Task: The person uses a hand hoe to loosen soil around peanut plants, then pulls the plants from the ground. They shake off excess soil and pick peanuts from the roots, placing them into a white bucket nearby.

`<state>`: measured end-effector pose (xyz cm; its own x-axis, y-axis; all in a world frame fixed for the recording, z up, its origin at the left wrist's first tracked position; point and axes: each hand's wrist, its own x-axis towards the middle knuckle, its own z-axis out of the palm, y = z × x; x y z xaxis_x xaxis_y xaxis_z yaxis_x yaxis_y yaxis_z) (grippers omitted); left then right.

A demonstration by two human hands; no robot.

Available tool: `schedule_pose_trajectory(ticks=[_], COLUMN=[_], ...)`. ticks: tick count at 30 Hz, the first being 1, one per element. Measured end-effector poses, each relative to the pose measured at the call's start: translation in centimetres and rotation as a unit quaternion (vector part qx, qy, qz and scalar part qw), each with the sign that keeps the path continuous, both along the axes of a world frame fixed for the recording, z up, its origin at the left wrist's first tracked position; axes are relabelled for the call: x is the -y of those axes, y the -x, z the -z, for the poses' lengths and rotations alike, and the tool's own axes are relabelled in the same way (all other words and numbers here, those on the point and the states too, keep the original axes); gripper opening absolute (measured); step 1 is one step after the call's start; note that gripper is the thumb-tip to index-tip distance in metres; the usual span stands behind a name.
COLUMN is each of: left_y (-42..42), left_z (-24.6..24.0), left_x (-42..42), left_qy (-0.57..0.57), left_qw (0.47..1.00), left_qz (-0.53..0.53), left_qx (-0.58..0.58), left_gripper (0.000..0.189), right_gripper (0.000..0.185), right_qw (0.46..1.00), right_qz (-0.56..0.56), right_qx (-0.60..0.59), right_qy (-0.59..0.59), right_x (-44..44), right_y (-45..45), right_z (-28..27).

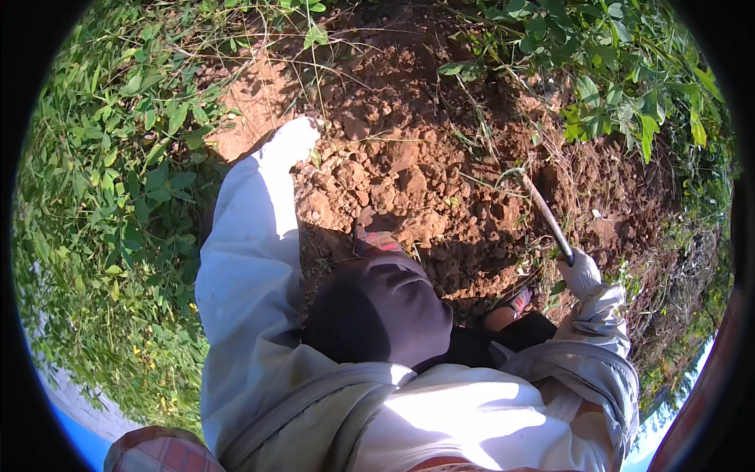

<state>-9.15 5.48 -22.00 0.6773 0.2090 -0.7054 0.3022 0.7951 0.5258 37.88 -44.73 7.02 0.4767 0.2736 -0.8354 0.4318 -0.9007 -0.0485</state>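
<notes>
My left hand (296,138), in a white glove, is low over the reddish-brown soil (407,159) at the edge of the green plants. Bright glare washes out its fingers. A thin plant stem (319,76) runs down to the fingertips, but whether they grip it cannot be told. On the other side, my right hand (580,272), in a light knitted glove, is closed around the handle (548,218) of a hand tool. Its slim curved metal head (511,173) is over the soil among dry stalks; the exact kind of tool is unclear.
Dense leafy plants (135,177) line the left side, and more foliage (613,76) hangs in at the upper right. Loose clods surround my shoes (377,241). My dark-trousered knee (383,307) rises between my arms. Dry weeds (678,295) lie at the right.
</notes>
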Motion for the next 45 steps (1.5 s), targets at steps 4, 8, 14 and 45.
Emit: schedule_pose_trajectory(ticks=[4, 8, 14, 45], left_y=[-8.5, -7.7, -10.6, -45.3], left_z=[-9.1, -6.1, -12.4, -37.6], left_x=[2.6, 0.0, 2.5, 29.2], left_qy=[-0.318, -0.364, -0.078, -0.138], left_qw=[0.888, 0.866, 0.994, 0.921], left_qz=[0.184, 0.293, 0.036, 0.357], left_qx=[-0.278, -0.179, -0.072, 0.079], left_gripper=[0.019, 0.018, 0.013, 0.055], right_gripper=[0.030, 0.030, 0.032, 0.057], right_qw=[0.998, 0.999, 1.000, 0.848], right_qz=[0.056, 0.030, -0.016, 0.253], right_qx=[-0.025, -0.014, -0.002, 0.276], right_qy=[-0.011, -0.004, 0.014, -0.374], right_x=[0.8, 0.2, -2.0, 22.8], right_y=[0.8, -0.1, -0.4, 8.1], right_z=[0.5, 0.5, -1.2, 6.3])
